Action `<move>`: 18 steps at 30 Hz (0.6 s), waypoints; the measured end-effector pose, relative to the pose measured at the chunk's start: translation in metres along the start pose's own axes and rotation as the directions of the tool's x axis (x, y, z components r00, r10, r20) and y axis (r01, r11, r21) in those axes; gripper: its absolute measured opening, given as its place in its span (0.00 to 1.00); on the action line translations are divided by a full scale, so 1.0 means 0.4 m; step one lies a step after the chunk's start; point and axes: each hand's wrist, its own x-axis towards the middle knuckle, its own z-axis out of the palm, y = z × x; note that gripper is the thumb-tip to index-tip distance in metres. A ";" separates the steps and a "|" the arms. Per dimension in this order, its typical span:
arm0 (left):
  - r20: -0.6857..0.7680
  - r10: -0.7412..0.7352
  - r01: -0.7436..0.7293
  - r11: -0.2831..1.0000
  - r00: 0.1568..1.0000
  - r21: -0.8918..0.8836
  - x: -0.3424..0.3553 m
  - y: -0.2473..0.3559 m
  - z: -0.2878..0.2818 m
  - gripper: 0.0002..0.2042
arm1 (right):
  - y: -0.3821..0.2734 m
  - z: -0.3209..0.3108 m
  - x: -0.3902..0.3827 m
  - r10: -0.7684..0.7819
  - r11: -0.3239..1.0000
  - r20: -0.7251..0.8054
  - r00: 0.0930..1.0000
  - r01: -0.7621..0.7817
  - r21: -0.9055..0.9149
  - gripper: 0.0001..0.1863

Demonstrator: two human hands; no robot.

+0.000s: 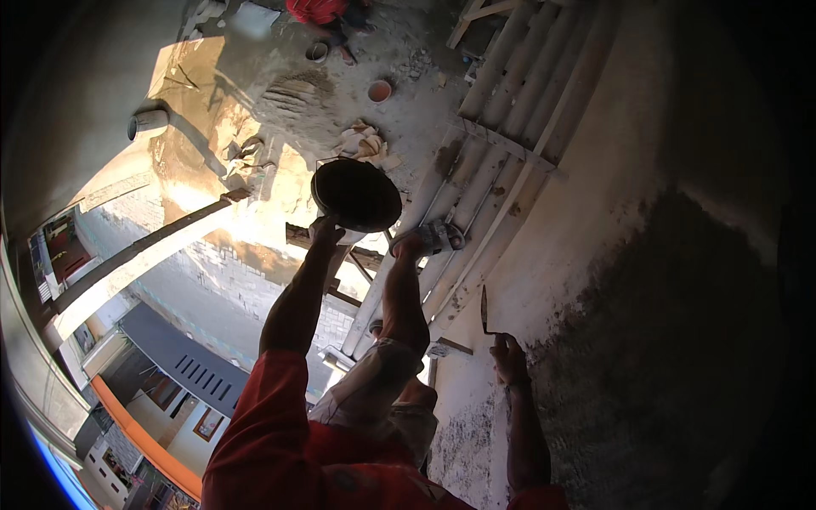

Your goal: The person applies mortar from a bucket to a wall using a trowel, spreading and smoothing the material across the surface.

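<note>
My left hand (pixel 324 231) reaches forward and grips the rim of a round dark pan (pixel 355 195), held out over the drop below. My right hand (pixel 509 354) is closed around the handle of a trowel (pixel 484 310), whose narrow blade points up against the plastered wall (pixel 629 280). The wall is pale and dry near the trowel, dark and wet further right. My knee and sandalled foot (pixel 432 239) rest on the bamboo scaffold poles (pixel 501 144) between the two hands.
Far below, on the sandy ground, are an orange bowl (pixel 379 90), a small bucket (pixel 316 52), crumpled sacks (pixel 361 142) and a person in red (pixel 319 10). A grey pipe (pixel 149 124) juts from the wall at left. Rooftops lie at lower left.
</note>
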 end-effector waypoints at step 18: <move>-0.386 0.050 -0.043 0.999 0.921 0.028 0.214 0.465 -0.186 0.25 | -0.062 -0.140 -0.042 -0.034 0.969 -0.109 0.993 0.060 0.239 0.20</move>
